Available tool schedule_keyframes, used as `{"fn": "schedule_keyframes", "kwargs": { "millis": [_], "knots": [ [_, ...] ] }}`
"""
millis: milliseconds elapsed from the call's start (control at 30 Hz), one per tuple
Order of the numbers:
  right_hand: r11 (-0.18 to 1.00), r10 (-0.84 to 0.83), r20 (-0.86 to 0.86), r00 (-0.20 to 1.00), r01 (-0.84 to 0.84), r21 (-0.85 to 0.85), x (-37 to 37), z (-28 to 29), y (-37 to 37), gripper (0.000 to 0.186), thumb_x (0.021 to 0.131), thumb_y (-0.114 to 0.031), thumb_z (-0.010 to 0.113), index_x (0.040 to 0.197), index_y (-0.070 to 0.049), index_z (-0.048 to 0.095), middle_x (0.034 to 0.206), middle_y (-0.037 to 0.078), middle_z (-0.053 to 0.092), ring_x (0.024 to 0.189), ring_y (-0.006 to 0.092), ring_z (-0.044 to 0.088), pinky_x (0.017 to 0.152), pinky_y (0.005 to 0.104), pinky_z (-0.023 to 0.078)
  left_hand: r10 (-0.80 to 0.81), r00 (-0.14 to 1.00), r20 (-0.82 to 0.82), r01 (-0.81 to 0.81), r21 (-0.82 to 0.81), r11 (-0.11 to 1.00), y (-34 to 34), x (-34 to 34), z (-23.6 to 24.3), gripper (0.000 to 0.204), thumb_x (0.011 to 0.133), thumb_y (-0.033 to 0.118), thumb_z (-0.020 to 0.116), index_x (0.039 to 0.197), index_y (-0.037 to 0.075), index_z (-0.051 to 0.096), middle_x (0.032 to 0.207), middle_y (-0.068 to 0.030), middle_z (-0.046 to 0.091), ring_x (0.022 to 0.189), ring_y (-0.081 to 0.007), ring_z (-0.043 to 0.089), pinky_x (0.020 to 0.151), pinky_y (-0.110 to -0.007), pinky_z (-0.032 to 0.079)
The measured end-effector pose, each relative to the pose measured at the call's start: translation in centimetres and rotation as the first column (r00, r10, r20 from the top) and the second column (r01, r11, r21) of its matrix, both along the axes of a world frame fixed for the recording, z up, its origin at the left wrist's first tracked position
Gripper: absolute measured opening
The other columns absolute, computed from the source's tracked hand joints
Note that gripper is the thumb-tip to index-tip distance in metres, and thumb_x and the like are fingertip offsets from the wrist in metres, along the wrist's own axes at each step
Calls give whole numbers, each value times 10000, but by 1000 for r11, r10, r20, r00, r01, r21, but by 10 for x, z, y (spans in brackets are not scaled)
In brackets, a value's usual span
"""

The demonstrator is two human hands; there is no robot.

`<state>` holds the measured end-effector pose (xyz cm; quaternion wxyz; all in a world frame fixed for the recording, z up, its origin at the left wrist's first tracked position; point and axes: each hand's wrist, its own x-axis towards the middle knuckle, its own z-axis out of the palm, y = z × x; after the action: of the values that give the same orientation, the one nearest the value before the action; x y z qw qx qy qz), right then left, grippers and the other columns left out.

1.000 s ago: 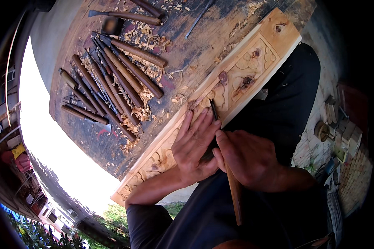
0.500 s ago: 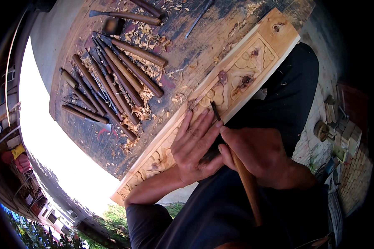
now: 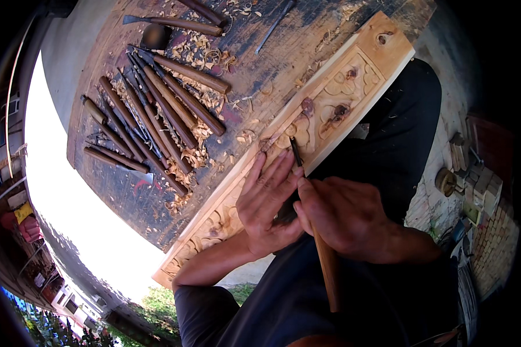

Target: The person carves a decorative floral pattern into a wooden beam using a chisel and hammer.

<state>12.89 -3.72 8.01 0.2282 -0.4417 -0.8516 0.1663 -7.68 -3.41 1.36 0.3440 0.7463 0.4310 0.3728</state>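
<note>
A long pale wooden board (image 3: 388, 51), carved in relief with rounded floral shapes and dark knots, runs diagonally along the table's near edge. My right hand (image 3: 347, 214) is closed around the wooden handle of a carving chisel (image 3: 326, 263). Its dark metal blade slants up from my fist, and the tip meets the carved surface near the board's middle. Stretched out on the board, my left hand (image 3: 266, 202) has its fingers pointing away from me. The index finger lies close beside the blade; whether it touches cannot be made out.
On the worn wooden table (image 3: 260, 75), several wooden-handled chisels (image 3: 171, 110) lie fanned out among curled shavings (image 3: 205, 55). A dark round-topped object (image 3: 156, 36) sits behind them. One thin metal tool (image 3: 275, 26) rests farther right. Stacked bricks (image 3: 495, 237) are on the ground at right.
The chisel's tip has shifted slightly left, and its handle end has swung left to a steeper angle. My right hand moved left with it; my left hand stays nearly in place.
</note>
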Motion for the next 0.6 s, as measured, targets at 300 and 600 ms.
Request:
{"fn": "schedule_keyframes", "kwargs": {
  "millis": [300, 600],
  "knots": [
    [981, -62, -47, 997, 70, 179, 1, -32, -16, 419, 993, -119, 806, 1318, 114, 683, 1049, 210, 774, 809, 282, 774, 780, 396, 658, -2, 999, -36, 1, -10, 1000, -1, 1, 3, 445, 897, 131, 858, 1299, -53, 812, 1427, -278, 780, 1422, -435, 722, 1306, -599, 434],
    [992, -128, -319, 939, 120, -44, 67, 4, -10, 419, 1001, -94, 831, 1357, 102, 726, 1116, 272, 811, 933, 383, 843, 802, 438, 695, -15, 966, -259, 31, 58, 998, 2, 13, 15, 593, 864, 222, 965, 1390, 11, 788, 1488, -257, 754, 1519, -450, 633, 1266, -579, 457]
  ]
}}
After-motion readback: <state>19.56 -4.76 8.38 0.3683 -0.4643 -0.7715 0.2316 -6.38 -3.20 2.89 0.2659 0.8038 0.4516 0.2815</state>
